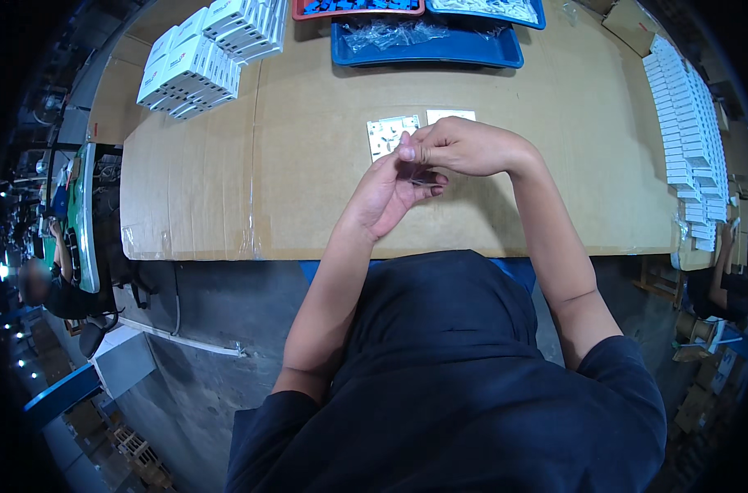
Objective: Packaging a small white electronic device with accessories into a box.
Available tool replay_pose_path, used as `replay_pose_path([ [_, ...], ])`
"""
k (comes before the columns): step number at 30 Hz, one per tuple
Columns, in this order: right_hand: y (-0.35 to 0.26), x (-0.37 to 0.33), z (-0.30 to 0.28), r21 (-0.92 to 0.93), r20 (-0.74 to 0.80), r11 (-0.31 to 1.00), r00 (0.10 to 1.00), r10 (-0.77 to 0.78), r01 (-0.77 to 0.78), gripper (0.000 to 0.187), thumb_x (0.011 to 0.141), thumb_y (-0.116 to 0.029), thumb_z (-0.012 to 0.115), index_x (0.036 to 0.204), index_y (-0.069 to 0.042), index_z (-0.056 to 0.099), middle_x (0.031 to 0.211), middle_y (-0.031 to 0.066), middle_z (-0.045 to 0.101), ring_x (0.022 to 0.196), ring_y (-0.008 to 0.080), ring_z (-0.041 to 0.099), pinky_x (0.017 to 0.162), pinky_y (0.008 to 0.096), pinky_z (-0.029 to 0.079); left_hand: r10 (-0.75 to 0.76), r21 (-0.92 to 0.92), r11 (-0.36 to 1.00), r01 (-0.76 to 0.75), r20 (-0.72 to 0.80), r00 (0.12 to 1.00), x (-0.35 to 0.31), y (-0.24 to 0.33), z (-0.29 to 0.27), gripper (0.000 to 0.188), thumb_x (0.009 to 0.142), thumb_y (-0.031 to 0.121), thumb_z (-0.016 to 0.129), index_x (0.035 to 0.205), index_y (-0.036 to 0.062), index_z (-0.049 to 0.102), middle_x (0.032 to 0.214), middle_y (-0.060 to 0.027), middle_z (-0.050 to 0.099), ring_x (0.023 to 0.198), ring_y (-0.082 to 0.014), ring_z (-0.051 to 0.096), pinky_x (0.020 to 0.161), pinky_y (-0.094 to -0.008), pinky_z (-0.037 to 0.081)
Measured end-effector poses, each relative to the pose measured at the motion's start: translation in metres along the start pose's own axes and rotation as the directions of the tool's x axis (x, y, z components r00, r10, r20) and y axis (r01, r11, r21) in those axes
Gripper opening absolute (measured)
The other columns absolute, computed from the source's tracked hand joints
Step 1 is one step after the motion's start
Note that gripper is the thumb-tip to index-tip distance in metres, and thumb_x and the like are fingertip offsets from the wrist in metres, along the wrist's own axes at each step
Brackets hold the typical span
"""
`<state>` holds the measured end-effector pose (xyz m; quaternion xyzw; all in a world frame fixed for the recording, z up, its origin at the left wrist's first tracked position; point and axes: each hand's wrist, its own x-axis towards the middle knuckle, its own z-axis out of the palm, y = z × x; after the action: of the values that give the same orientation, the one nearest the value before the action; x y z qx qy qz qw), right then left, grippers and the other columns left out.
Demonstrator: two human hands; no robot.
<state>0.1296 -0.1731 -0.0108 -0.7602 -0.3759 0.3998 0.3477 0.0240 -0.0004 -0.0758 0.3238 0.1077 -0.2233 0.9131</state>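
Both my hands meet over the middle of the table, close to its near edge. My left hand [384, 197] is turned palm up, its fingers curled round a small, thin, clear-looking piece [424, 181] that is mostly hidden. Reaching over from the right, my right hand [473, 146] has thumb and fingers pinched together at the left fingertips; what is between them cannot be made out. Just beyond the hands lies a flat white part [384, 136] with small dark details. Beside it, partly covered by my right hand, is a second white part [450, 115].
Cardboard covers the table [193, 181]. White boxy units are stacked at the far left [191, 72], and a long stack of white pieces [678, 123] lines the right side. At the back stand a blue tray [427, 57] with clear plastic and a red tray [357, 14] of blue parts.
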Motion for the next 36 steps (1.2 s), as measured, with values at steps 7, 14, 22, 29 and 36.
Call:
replay_pose_path([
  [7,0.003,0.005,0.0,0.072,0.003,0.996,0.999,-0.052,0.051,0.061,0.11,-0.051,0.047,0.116,0.004,0.071,0.094,0.0083,0.073,0.084,0.0167,0.057,0.084,0.0347,0.051,0.01,0.011,1.0,-0.01,0.036,0.999,0.006,-0.005,-0.015,0.037,0.113,0.036,0.046,0.127,0.0052,0.059,0.11,-0.0116,0.071,0.094,-0.0258,0.071,0.092,-0.0439,0.059],
  [14,0.008,0.008,-0.009,0.138,0.001,0.989,0.998,-0.055,0.054,0.057,0.111,-0.047,0.048,0.121,0.004,0.071,0.103,0.0085,0.076,0.089,0.0145,0.059,0.089,0.0339,0.052,0.009,-0.123,0.992,0.007,0.129,0.992,0.011,-0.001,-0.016,0.04,0.114,0.039,0.042,0.129,0.0061,0.059,0.111,-0.0087,0.071,0.095,-0.0247,0.071,0.092,-0.0435,0.059],
  [22,0.053,-0.004,-0.077,0.045,-0.467,0.998,0.884,-0.025,0.052,0.04,0.103,-0.037,0.067,0.1,0.003,0.075,0.084,0.0073,0.072,0.079,0.0123,0.062,0.074,0.0326,0.052,-0.07,-0.207,0.972,0.108,0.183,0.981,0.006,-0.02,-0.04,0.053,0.114,0.043,0.037,0.147,0.0039,0.05,0.121,-0.0102,0.068,0.099,-0.0229,0.068,0.092,-0.0421,0.058],
  [29,0.132,-0.009,-0.199,-0.187,-0.908,0.939,0.416,-0.053,-0.288,0.022,0.093,-0.015,0.066,0.111,-0.006,0.076,0.101,0.0159,0.077,0.095,0.0316,0.074,0.085,0.0422,0.057,-0.049,-0.283,0.951,0.123,0.254,0.966,0.007,-0.028,-0.052,0.053,0.113,0.041,0.043,0.149,0.002,0.048,0.121,-0.011,0.065,0.099,-0.0224,0.065,0.094,-0.0417,0.056],
  [36,0.141,0.013,-0.235,-0.231,-0.923,0.831,0.384,-0.022,-0.507,0.02,0.084,-0.017,0.071,0.103,-0.011,0.077,0.102,0.0142,0.077,0.1,0.0351,0.073,0.087,0.0463,0.058,-0.057,-0.268,0.956,0.121,0.234,0.971,0.006,-0.026,-0.053,0.053,0.113,0.041,0.042,0.149,0.0027,0.048,0.123,-0.0123,0.065,0.101,-0.0233,0.062,0.096,-0.0425,0.053],
])
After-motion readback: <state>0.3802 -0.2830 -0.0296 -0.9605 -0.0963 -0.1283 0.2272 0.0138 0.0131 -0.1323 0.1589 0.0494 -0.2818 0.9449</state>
